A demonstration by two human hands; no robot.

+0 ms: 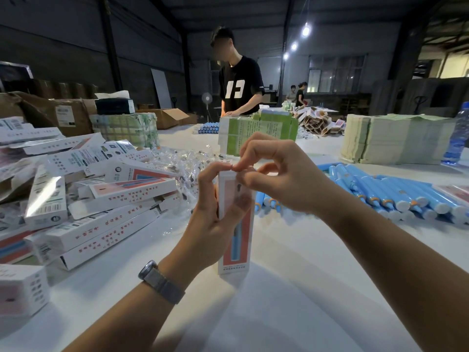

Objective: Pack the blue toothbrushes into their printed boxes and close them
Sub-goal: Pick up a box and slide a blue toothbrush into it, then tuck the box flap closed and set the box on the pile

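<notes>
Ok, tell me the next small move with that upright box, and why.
Probably press the top flap fully shut. The left hand grips the printed box standing upright on the table, while the right hand pinches at its top edge, so the closure looks unfinished. Loose blue toothbrushes wait to the right.

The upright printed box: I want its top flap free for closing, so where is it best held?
Around its middle from the left, as the left hand does: the printed box stands tall and narrow on the table, leaving the top flap free.
</notes>
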